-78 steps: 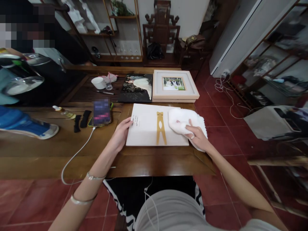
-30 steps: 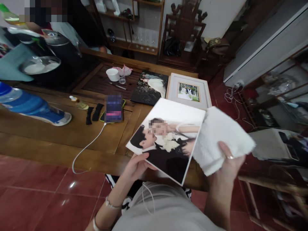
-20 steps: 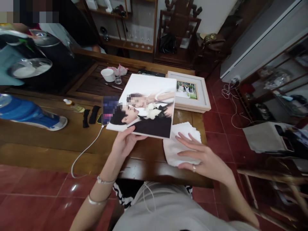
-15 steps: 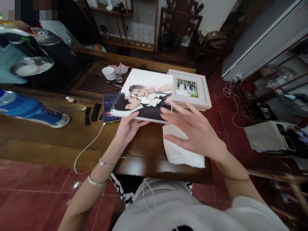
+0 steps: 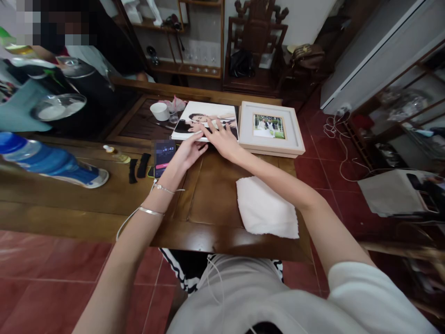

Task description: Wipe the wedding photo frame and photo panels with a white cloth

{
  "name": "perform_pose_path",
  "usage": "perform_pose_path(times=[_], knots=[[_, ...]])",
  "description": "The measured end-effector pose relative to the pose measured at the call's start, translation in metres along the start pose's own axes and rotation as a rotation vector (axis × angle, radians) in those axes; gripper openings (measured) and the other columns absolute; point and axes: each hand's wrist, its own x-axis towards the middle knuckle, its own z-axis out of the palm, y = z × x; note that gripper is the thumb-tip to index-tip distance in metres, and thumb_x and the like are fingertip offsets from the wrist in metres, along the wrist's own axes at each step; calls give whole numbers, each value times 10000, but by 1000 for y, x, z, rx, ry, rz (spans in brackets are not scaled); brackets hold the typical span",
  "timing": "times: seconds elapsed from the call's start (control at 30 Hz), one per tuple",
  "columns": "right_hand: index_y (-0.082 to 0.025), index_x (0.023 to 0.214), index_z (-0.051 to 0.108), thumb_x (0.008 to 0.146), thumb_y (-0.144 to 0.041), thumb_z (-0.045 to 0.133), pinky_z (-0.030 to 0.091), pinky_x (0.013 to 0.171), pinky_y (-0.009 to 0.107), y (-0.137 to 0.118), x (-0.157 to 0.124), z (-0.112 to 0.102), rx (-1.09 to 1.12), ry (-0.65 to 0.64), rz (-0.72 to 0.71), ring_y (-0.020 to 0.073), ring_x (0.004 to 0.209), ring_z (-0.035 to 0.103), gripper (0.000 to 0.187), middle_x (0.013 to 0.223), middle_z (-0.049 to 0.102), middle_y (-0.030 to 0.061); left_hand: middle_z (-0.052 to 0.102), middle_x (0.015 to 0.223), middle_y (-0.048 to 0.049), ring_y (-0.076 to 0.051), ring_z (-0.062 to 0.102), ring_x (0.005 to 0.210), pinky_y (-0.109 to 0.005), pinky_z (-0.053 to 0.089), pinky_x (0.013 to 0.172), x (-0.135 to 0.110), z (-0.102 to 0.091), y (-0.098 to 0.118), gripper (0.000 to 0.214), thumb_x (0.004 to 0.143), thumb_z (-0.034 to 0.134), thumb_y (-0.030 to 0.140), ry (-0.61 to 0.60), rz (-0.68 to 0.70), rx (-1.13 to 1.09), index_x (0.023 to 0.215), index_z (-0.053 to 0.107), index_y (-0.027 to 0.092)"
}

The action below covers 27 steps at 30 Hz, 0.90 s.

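A white-edged wedding photo panel [image 5: 208, 109] lies at the far side of the table, its picture facing up. My right hand [image 5: 224, 139] rests flat over its near half, fingers spread and covering part of the picture. At the near-left edge, my left hand [image 5: 189, 153] touches the panel with its thumb side. Its other fingers are loosely curled and apart in front of that edge. Just right of the panel sits a pale wooden picture frame [image 5: 295, 134] with a small wedding photo.
A white cloth [image 5: 267, 208] lies near the table's front edge. On the left are a charging phone [image 5: 164, 155], black straps [image 5: 142, 165], a small dropper bottle [image 5: 116, 154] and a large blue bottle [image 5: 52, 160]. A white cup [image 5: 160, 111] stands behind. Another person is at the far left.
The photo panel has gone from tilted up in my left hand to lying flat, farther away. My right hand has moved left onto it. The phone is now more exposed.
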Motion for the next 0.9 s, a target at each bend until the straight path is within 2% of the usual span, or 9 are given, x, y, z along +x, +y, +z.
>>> perform_pose_path(times=[0.07, 0.13, 0.2, 0.3, 0.37, 0.47, 0.6, 0.73, 0.9], knots=[[-212, 1518, 269, 928, -51, 242, 378, 1043, 586, 3, 4, 7, 6, -4, -4, 369, 1396, 311, 612, 1558, 310, 124, 708, 857, -59, -167, 663, 858, -280, 495, 811, -9, -3, -7, 36, 782, 664, 128, -70, -99, 37, 796, 659, 161], [-244, 1522, 259, 925, -55, 247, 400, 1034, 556, 5, 10, 15, 2, 4, 3, 356, 1396, 318, 626, 1560, 314, 98, 705, 1012, -121, -233, 659, 995, -347, 500, 873, -18, -4, -19, 125, 756, 682, 109, -148, -264, 52, 875, 670, 146], [-272, 1520, 259, 924, -52, 227, 388, 1043, 553, 5, 14, 24, -10, 31, 25, 343, 1400, 317, 636, 1565, 307, 83, 695, 996, -165, -260, 665, 999, -383, 506, 899, -20, -5, -31, 66, 750, 661, 88, -65, -368, 15, 808, 651, 119], [-262, 1520, 262, 923, -54, 225, 369, 1043, 585, 7, 19, 36, -19, 48, 72, 357, 1402, 310, 634, 1567, 298, 100, 673, 806, -86, -191, 675, 881, -380, 518, 904, -8, -6, -43, 140, 744, 586, 2, 197, -226, -70, 718, 579, 139], [-244, 1522, 260, 919, -51, 242, 353, 1040, 622, 10, 21, 44, -19, 42, 89, 376, 1402, 303, 633, 1564, 295, 120, 635, 743, -14, -129, 658, 835, -337, 512, 922, 6, -8, -44, 191, 752, 561, -18, 269, -145, -92, 707, 535, 166], [-231, 1525, 253, 919, -37, 229, 309, 1052, 663, 17, 21, 50, -8, 19, 87, 377, 1411, 284, 637, 1565, 285, 137, 630, 791, -31, -140, 654, 849, -315, 524, 897, 25, -12, -41, 169, 770, 595, 17, 323, -116, -99, 729, 543, 172], [-251, 1520, 263, 916, -28, 279, 281, 1059, 681, 25, 26, 46, 5, -43, 87, 383, 1417, 264, 645, 1565, 282, 143, 614, 814, -46, -165, 655, 833, -335, 554, 866, 40, -15, -34, 85, 798, 647, 122, 317, -116, -118, 782, 585, 178], [-277, 1510, 279, 902, -15, 347, 306, 1034, 688, 28, 34, 31, 49, -72, 67, 406, 1401, 280, 665, 1559, 297, 135, 649, 816, -35, -144, 646, 772, -313, 578, 825, 50, -14, -27, 81, 806, 620, 103, 238, -108, -101, 801, 596, 180], [-327, 1504, 266, 874, 38, 345, 296, 1019, 707, 37, 44, 24, 92, -75, 57, 386, 1381, 318, 733, 1529, 343, 118, 688, 833, -42, -143, 670, 788, -285, 591, 798, 39, -13, -20, 118, 830, 559, 60, 150, -98, -89, 846, 618, 162]])
